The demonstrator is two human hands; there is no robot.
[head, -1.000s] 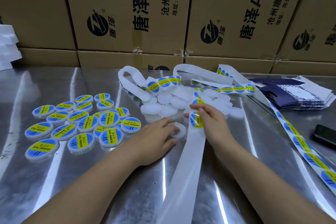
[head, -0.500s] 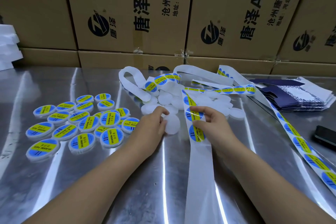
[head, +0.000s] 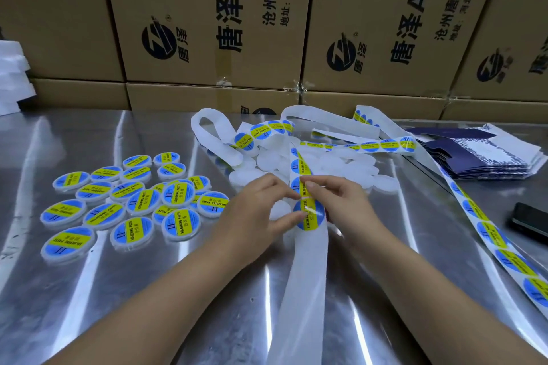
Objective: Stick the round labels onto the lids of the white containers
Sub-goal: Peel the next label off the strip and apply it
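Head view: my left hand (head: 255, 210) cradles a plain white round container (head: 278, 212), thumb and forefinger pinching toward the round blue-and-yellow label (head: 309, 213) on the white backing strip (head: 302, 275). My right hand (head: 341, 201) pinches that strip just above the label. Labelled white containers (head: 133, 201) cluster at nine o'clock on the shiny metal table (head: 148, 305); unlabelled white lids (head: 341, 166) pile at twelve.

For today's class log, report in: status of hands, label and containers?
Left hand and right hand pinching label on strip. Bare container under left hand. Labelled containers stacked left. Nothing blocking.
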